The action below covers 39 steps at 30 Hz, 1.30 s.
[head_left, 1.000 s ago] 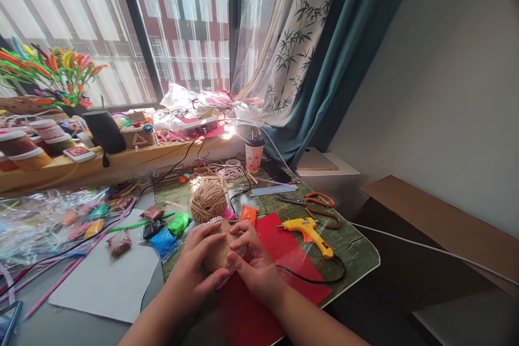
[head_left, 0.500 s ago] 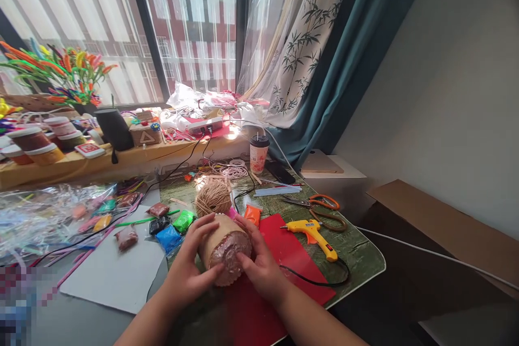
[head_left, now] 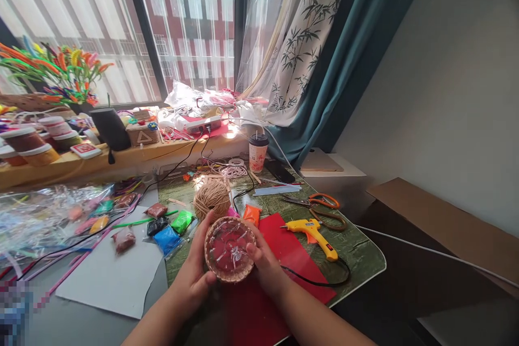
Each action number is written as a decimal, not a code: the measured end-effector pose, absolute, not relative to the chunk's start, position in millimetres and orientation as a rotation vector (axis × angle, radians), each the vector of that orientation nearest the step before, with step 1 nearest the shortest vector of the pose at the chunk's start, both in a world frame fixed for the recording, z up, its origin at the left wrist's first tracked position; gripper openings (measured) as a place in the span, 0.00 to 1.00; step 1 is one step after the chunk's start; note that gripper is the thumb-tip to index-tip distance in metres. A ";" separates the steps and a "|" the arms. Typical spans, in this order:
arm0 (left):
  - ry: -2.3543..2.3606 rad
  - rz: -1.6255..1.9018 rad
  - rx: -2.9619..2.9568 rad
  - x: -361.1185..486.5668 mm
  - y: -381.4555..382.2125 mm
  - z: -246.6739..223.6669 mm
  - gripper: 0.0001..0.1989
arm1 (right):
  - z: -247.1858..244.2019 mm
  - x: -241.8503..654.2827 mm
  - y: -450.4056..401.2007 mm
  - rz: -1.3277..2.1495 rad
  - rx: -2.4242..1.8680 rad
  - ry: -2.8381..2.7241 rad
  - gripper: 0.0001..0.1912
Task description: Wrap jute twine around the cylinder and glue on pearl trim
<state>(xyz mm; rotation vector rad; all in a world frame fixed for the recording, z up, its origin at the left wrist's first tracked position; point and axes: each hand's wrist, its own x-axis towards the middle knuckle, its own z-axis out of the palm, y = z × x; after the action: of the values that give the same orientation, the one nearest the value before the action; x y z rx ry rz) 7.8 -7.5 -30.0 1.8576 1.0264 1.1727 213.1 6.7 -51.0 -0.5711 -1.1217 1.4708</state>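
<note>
Between my hands is a round container (head_left: pixel 230 248) with a clear plastic end facing me and a tan, scalloped rim. Red shows through its clear end, and strings of glue-like clear material lie across it. My left hand (head_left: pixel 195 270) is wrapped round its left side, thumb at the lower rim. On the right side, my right hand (head_left: pixel 265 265) grips it with the thumb on the rim. Just behind stands a ball of twine (head_left: pixel 211 198). Red sheet (head_left: pixel 259 308) lies underneath, and a yellow glue gun (head_left: pixel 314 232) rests to the right.
Orange-handled scissors (head_left: pixel 320 203) and clear glue sticks (head_left: pixel 278 190) lie at the back right, near a lidded paper cup (head_left: pixel 258 154). Coloured clay packets (head_left: pixel 167 239) and white board (head_left: pixel 109 275) are on the left. The glue gun's black cord (head_left: pixel 324 284) loops near the table edge.
The container has been tilted so that its clear end faces me squarely; before, its tan side showed. My thumbs have moved from that end out to the rim.
</note>
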 end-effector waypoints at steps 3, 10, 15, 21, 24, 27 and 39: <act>0.943 1.166 1.912 3.7 -9.7 -33.2 0.68 | -50.0 212.5 5.1 1.477 -0.560 -1.175 0.34; 1.086 1.214 1.829 5.1 -6.8 -35.1 0.66 | -50.6 211.4 2.2 1.430 -0.525 -1.233 0.48; 1.022 1.199 1.751 6.3 -6.6 -30.4 0.62 | -48.7 210.6 -2.3 1.333 -0.526 -1.286 0.60; 1.044 1.125 1.724 5.4 -4.4 -34.2 0.64 | -48.1 208.4 -0.9 1.400 -0.527 -1.214 0.57; 1.077 1.130 1.697 7.4 -2.0 -34.0 0.67 | -50.5 205.5 1.7 1.419 -0.550 -1.183 0.55; 1.089 1.152 1.635 8.2 0.3 -31.9 0.73 | -52.9 203.6 3.1 1.392 -0.576 -1.173 0.54; 0.978 1.034 1.590 -0.2 1.2 -26.4 0.67 | -49.7 210.3 5.5 1.486 -0.543 -1.210 0.51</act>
<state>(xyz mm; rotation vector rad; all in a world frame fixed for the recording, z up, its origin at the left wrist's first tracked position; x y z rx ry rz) -0.2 1.2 -26.4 1.5900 0.9784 1.0340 210.3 5.5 -49.7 -0.5428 -1.2100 1.4865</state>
